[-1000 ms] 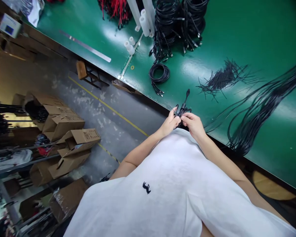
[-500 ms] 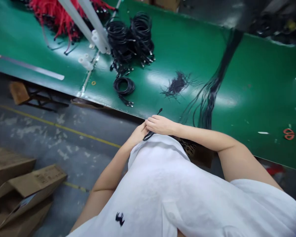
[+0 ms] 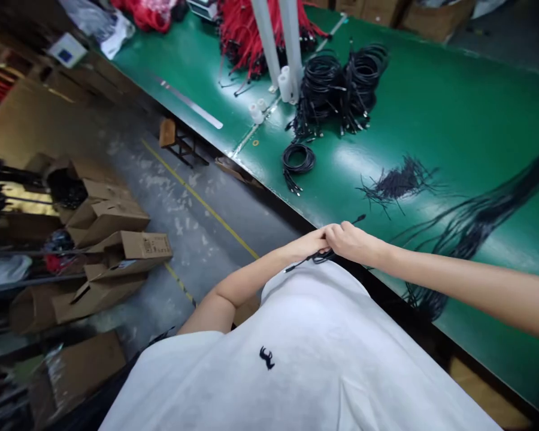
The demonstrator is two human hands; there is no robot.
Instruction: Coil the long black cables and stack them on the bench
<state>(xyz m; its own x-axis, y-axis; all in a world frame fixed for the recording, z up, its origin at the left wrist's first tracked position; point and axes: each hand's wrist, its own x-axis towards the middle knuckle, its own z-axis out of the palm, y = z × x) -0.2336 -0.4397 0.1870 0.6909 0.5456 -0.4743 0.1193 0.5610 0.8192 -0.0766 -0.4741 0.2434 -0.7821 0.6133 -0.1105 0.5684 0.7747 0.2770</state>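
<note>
Close to my body, at the table's front edge, my left hand point(image 3: 311, 244) and my right hand point(image 3: 351, 240) meet around a black cable point(image 3: 322, 257). Both hands are closed on it, with the fingers partly hidden behind one another. One end of the cable sticks out beyond the right hand over the green table point(image 3: 336, 206); the other end hangs to the left, against my white shirt. A coiled bundle of black cables point(image 3: 299, 158) lies ahead and to the left. To the right of it is a loose pile of thin black ties point(image 3: 397, 181).
A long strand of black cables point(image 3: 480, 224) runs across the table's right side. Two larger heaps of coiled black cables point(image 3: 321, 84) stand near white posts point(image 3: 291, 48). Red cables point(image 3: 238, 36) lie behind. A stool point(image 3: 167, 133) and cardboard boxes point(image 3: 139, 242) are on the left.
The view has turned left, so the table's things appear further right and more floor shows. Both hands stay together on the black cable, whose lower end now shows at the left.
</note>
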